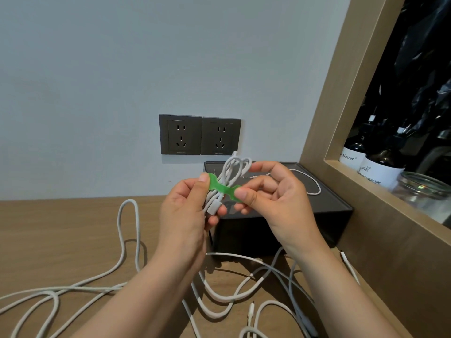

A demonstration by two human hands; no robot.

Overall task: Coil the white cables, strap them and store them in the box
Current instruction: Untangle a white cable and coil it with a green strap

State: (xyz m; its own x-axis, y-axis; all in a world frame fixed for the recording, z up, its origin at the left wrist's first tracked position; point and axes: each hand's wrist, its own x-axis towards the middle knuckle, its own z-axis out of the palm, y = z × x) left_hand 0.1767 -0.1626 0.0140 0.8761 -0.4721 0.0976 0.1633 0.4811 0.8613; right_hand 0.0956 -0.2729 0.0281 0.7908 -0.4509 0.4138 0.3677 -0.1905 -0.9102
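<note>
Head view.
- Coil (231,172): white cable, bundled, held up before the box (280,215).
- Strap (223,189): green, across the coil's middle.
- Left hand (188,208): grips coil, thumb pinning strap's left end.
- Right hand (273,198): pinches strap's right end.
- Loose cables (127,240): sprawled on table (61,228).

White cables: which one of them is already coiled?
The coiled cable in the left hand, with the green strap across it. The other cables lie uncoiled, most on the table.
</note>
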